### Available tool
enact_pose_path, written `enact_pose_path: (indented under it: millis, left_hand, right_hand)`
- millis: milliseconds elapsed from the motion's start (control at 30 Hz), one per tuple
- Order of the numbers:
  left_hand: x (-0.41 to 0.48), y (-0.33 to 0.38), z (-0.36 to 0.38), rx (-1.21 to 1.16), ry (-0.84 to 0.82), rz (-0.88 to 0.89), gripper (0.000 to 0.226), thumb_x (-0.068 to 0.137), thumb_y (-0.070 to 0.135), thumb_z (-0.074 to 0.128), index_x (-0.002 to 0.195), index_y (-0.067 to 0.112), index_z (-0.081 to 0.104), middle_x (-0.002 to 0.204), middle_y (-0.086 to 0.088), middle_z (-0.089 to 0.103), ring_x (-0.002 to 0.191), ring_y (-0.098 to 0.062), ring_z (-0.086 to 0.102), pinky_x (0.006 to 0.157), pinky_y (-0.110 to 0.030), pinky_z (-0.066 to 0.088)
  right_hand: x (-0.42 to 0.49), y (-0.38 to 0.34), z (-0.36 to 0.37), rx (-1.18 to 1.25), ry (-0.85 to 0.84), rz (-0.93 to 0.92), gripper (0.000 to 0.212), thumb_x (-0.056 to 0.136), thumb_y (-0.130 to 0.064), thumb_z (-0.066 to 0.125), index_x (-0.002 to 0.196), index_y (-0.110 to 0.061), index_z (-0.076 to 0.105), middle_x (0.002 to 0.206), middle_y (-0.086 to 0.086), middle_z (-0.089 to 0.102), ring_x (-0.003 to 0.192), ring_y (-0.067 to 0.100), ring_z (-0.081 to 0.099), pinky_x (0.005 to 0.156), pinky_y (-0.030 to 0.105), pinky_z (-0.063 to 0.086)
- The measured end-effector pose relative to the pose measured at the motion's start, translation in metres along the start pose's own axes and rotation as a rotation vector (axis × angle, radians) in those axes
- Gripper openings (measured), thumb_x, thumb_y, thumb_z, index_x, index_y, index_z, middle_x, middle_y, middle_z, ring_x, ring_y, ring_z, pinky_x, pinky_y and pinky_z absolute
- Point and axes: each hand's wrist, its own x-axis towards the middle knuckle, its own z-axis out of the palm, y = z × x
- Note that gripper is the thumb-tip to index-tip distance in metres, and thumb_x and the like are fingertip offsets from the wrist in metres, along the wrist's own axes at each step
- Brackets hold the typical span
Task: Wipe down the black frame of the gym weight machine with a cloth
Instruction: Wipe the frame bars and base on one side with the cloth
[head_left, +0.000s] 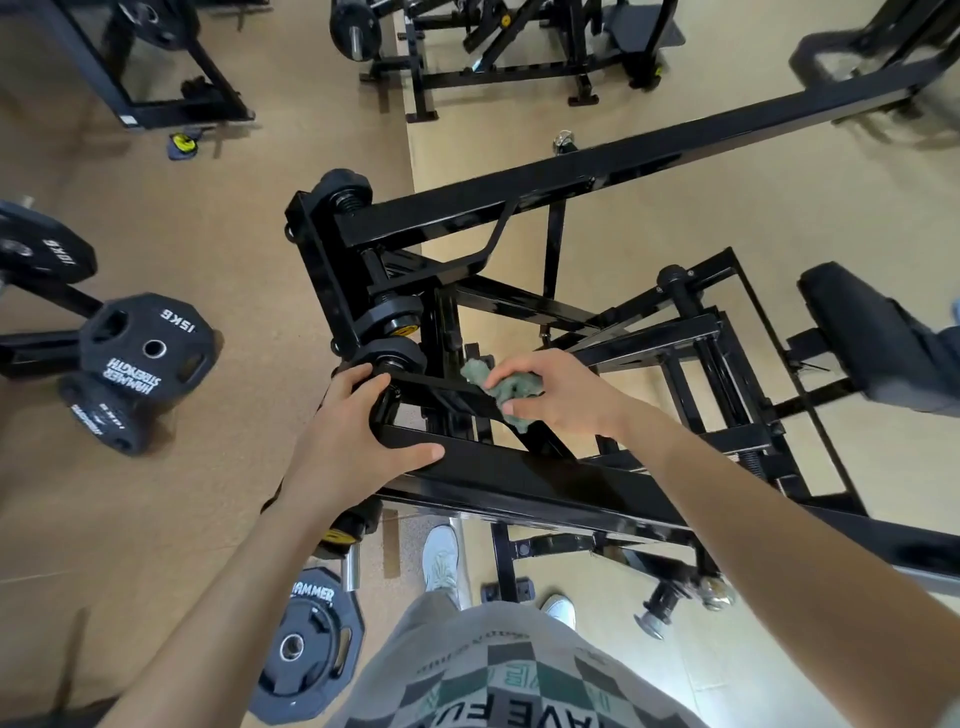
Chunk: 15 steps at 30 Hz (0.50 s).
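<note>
The black steel frame of the weight machine fills the middle of the head view, seen from above. My right hand is closed around a crumpled grey-green cloth and presses it onto a thin slanted bar inside the frame. My left hand grips the near left corner of the frame, fingers curled over the top by a round black knob, thumb lying along the near beam.
Black weight plates marked 15KG and 10KG hang on a rack at the left. Another plate lies on the tan floor by my feet. A padded seat sticks out at the right. Other machines stand farther back.
</note>
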Motion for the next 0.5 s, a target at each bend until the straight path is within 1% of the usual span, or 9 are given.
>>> enact_pose_path:
  millis: [67,133,233,300,333,400,467,500]
  left_hand:
    - [0.000,0.000,0.000,0.003,0.008,0.002,0.110,0.061,0.072,0.080,0.153,0.026,0.040,0.158,0.018,0.026,0.140,-0.014,0.039,0.105,-0.041,0.046]
    - [0.000,0.000,0.000,0.008,0.012,0.000,0.110,0.061,0.074,0.079,0.152,0.026,0.041,0.158,0.018,0.026,0.140,-0.014,0.039,0.105,-0.041,0.045]
    - [0.000,0.000,0.001,-0.004,0.008,0.002,0.111,0.060,0.075,0.078,0.153,0.027,0.040,0.158,0.018,0.025,0.140,-0.014,0.039,0.104,-0.042,0.046]
    - [0.000,0.000,0.000,-0.017,0.002,0.001,0.112,0.060,0.076,0.078,0.153,0.027,0.040,0.158,0.019,0.024,0.141,-0.014,0.039,0.104,-0.042,0.047]
    - [-0.001,0.000,0.000,-0.016,0.001,-0.002,0.113,0.059,0.077,0.077,0.153,0.028,0.039,0.159,0.019,0.024,0.140,-0.013,0.039,0.103,-0.042,0.048]
    - [-0.003,0.002,-0.002,0.025,0.013,-0.010,0.113,0.059,0.082,0.073,0.153,0.029,0.038,0.159,0.019,0.025,0.140,-0.013,0.042,0.099,-0.043,0.051]
    - [-0.007,0.006,-0.004,0.143,0.036,-0.028,0.115,0.060,0.091,0.060,0.154,0.030,0.034,0.159,0.016,0.029,0.138,-0.017,0.045,0.097,-0.044,0.052]
    - [-0.009,0.007,-0.005,0.215,0.038,-0.045,0.116,0.061,0.095,0.051,0.154,0.029,0.032,0.159,0.013,0.032,0.137,-0.019,0.047,0.098,-0.045,0.051]
  right_hand:
    - [-0.003,0.002,0.002,-0.021,0.004,0.002,0.027,0.090,-0.013,0.073,0.116,-0.020,0.069,0.114,-0.001,0.067,0.102,0.013,0.061,0.089,0.019,0.044]
    - [-0.013,0.008,-0.002,-0.019,0.000,0.029,0.027,0.090,-0.016,0.074,0.116,-0.023,0.069,0.110,-0.005,0.067,0.099,0.007,0.061,0.089,0.020,0.046]
    - [-0.032,0.013,-0.017,-0.064,-0.064,0.058,0.022,0.087,-0.018,0.076,0.105,-0.030,0.073,0.097,-0.019,0.069,0.088,-0.004,0.063,0.077,0.010,0.045]
    - [-0.037,0.010,-0.026,-0.118,-0.109,0.077,0.023,0.085,-0.018,0.078,0.098,-0.037,0.074,0.092,-0.022,0.070,0.085,-0.007,0.064,0.073,0.007,0.043]
    - [-0.037,0.007,-0.029,-0.127,-0.106,0.081,0.024,0.085,-0.018,0.079,0.099,-0.037,0.074,0.093,-0.021,0.071,0.086,-0.006,0.064,0.073,0.008,0.043]
    - [-0.027,-0.003,-0.028,-0.144,-0.046,0.050,0.026,0.086,-0.018,0.078,0.108,-0.032,0.073,0.101,-0.020,0.070,0.092,-0.005,0.064,0.080,0.011,0.044]
    - [-0.011,-0.020,-0.019,-0.146,0.008,-0.011,0.035,0.087,-0.018,0.077,0.118,-0.031,0.068,0.106,-0.026,0.064,0.099,-0.009,0.059,0.087,0.008,0.042]
    - [-0.001,-0.028,-0.013,-0.140,0.015,-0.046,0.037,0.087,-0.017,0.077,0.120,-0.030,0.067,0.107,-0.027,0.062,0.100,-0.010,0.058,0.087,0.006,0.040]
